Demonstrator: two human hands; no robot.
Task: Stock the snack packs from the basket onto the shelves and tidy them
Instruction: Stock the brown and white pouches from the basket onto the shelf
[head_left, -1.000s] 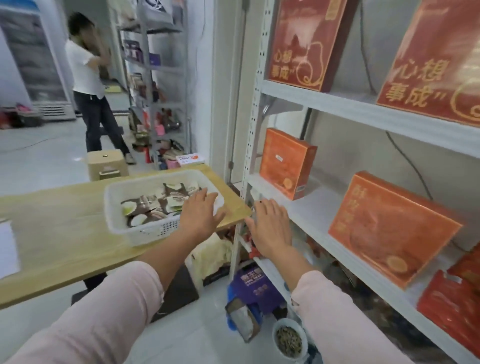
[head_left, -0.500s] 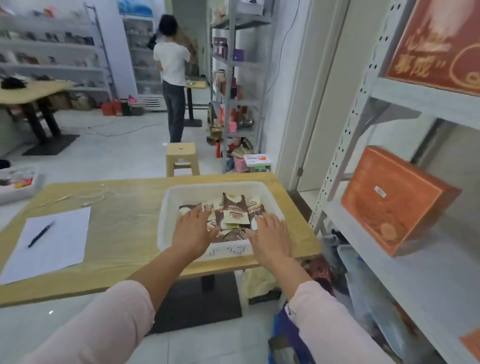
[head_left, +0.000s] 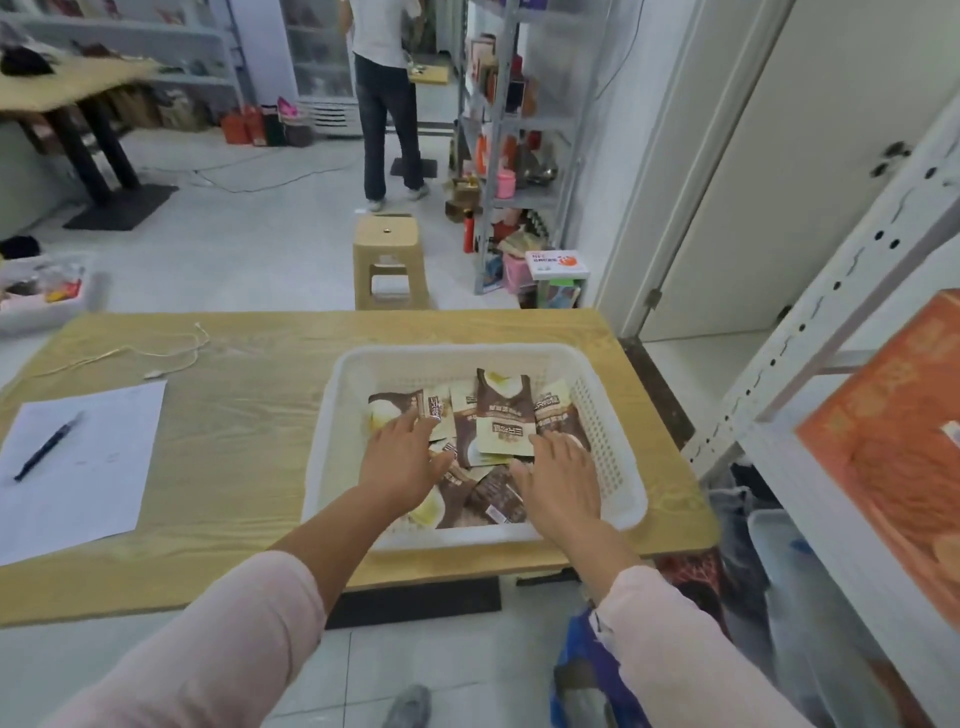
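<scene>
one basket (head_left: 457, 354), about nine snack packs (head_left: 558, 415), long axes mixed, middle pack (head_left: 501, 402) pointing away between left hand (head_left: 400, 462) and right hand (head_left: 563, 480), flat on packs, fingers straight

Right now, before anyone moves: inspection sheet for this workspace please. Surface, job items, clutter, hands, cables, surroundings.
Surface: wooden table, with the basket at its right end.
Job's things: white basket holding a loose pile of snack packs; shelving at right holds an orange box.
Clutter: paper sheet with a pen on it, left end of the table.
Hands: left hand and right hand both inside the basket, fingers extended flat on the packs, nothing gripped.
Cables: thin white cable on the table; floor cable beyond.
Surroundings: plastic stool behind the table; another person standing farther back.
</scene>
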